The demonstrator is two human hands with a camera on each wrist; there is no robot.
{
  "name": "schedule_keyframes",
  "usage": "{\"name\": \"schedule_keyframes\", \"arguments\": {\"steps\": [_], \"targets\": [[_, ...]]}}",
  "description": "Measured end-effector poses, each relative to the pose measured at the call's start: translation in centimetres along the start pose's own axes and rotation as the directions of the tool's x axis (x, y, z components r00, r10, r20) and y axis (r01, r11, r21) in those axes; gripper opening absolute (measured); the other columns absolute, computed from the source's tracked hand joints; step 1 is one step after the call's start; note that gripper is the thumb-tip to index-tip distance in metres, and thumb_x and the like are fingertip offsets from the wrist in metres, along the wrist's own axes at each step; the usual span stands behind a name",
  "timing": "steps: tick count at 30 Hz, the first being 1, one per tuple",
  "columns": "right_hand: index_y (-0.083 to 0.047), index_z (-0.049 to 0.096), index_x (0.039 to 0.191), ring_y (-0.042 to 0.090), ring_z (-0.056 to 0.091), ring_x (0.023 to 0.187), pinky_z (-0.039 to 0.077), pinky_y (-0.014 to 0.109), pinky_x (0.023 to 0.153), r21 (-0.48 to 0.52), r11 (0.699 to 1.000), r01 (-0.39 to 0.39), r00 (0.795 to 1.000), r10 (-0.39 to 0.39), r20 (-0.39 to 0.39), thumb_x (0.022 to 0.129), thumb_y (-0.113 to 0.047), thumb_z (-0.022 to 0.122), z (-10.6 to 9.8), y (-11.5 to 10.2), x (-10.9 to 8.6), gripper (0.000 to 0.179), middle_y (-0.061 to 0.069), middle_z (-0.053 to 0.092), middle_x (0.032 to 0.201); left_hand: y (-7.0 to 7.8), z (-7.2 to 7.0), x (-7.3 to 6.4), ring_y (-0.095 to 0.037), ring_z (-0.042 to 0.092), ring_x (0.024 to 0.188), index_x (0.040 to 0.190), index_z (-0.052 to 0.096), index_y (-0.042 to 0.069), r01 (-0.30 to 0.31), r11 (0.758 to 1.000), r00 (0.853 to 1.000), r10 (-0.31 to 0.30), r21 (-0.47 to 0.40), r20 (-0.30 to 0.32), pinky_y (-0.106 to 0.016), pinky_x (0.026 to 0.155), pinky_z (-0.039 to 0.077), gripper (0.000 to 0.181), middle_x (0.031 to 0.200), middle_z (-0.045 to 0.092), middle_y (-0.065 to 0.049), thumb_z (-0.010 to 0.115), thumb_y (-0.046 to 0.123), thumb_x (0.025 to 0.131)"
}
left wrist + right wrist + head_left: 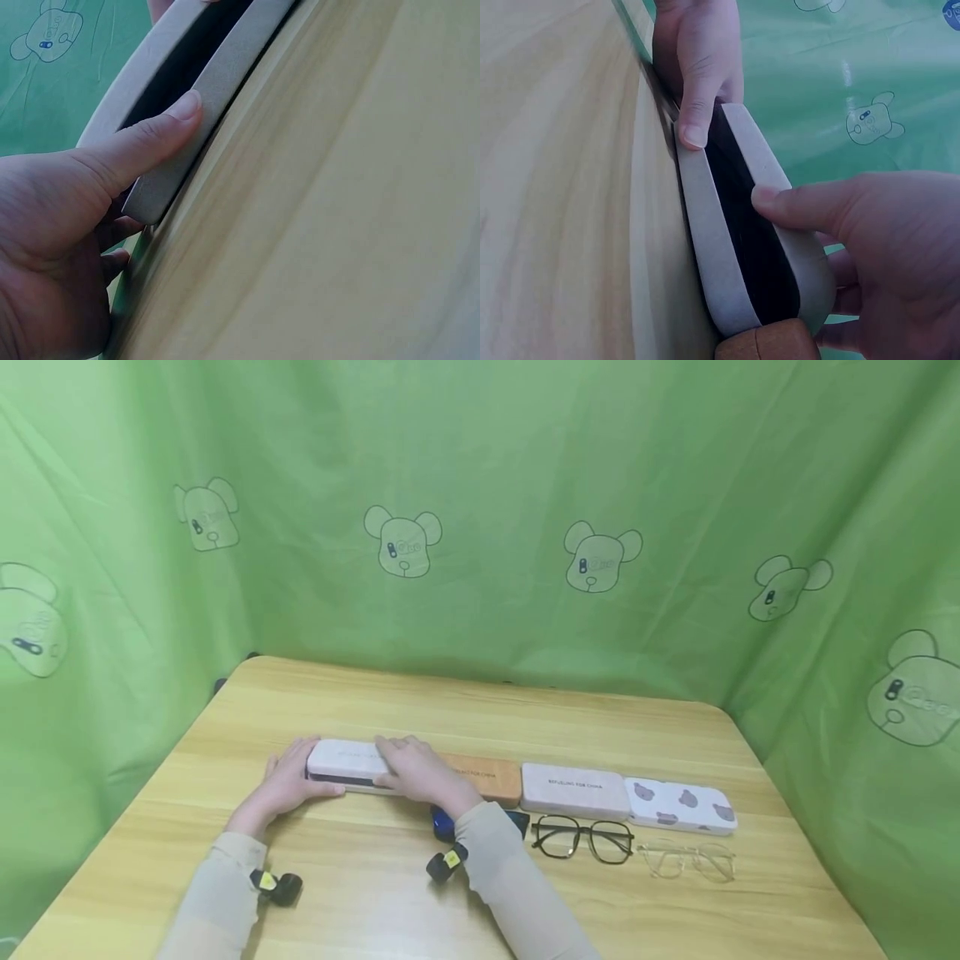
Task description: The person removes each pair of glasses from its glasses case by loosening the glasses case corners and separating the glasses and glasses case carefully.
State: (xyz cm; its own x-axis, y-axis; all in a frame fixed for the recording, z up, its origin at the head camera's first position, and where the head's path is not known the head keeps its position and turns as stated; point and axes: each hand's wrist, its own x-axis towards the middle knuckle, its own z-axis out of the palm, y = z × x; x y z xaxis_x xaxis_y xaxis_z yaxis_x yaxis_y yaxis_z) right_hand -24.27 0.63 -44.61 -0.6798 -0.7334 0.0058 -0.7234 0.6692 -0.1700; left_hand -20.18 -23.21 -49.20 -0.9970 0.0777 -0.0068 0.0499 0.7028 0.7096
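Note:
A pale glasses case (347,755) lies at the left end of a row of cases, its lid partly raised above a dark gap. My left hand (288,783) grips its left end. In the left wrist view, the thumb (161,135) presses on the front of the base, with the other fingers behind the end. My right hand (422,772) holds the lid (806,255) near its right end, thumb at the lid's front edge and fingers behind. What lies inside the case is too dark to tell.
To the right stand an orange case (491,778), a pale lettered case (576,791) and a bear-print case (681,806). In front lie dark blue glasses (442,824), partly hidden by my right arm, black-framed glasses (581,840) and clear-framed glasses (686,860). A green curtain (495,610) surrounds the table.

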Motion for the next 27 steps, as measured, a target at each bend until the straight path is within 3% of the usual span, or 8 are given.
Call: {"name": "schedule_keyframes", "arguments": {"steps": [14, 27], "targets": [[-0.007, 0.028, 0.153, 0.027, 0.045, 0.138, 0.033, 0.037, 0.119, 0.120, 0.993, -0.001, 0.999, -0.004, 0.043, 0.101, -0.042, 0.046, 0.5, 1.3, 0.5, 0.065, 0.012, 0.045, 0.151, 0.6, -0.2, -0.3, -0.052, 0.012, 0.144, 0.147, 0.030, -0.006, -0.004, 1.000, 1.000, 0.004, -0.011, -0.001, -0.072, 0.113, -0.007, 0.103, 0.155, 0.024, -0.032, 0.083, 0.040, 0.072], [-0.006, 0.030, 0.152, 0.028, 0.045, 0.138, 0.033, 0.039, 0.119, 0.218, 0.976, 0.021, 0.999, -0.028, 0.029, 0.103, -0.038, 0.042, 0.1, 1.6, 0.2, 0.060, 0.012, 0.044, 0.152, 0.8, -0.4, -0.4, -0.051, 0.017, 0.143, 0.147, 0.029, -0.007, -0.012, 1.000, 1.000, 0.012, -0.002, -0.006, -0.072, 0.113, -0.007, 0.105, 0.153, 0.027, -0.033, 0.084, 0.039, 0.070]]}}
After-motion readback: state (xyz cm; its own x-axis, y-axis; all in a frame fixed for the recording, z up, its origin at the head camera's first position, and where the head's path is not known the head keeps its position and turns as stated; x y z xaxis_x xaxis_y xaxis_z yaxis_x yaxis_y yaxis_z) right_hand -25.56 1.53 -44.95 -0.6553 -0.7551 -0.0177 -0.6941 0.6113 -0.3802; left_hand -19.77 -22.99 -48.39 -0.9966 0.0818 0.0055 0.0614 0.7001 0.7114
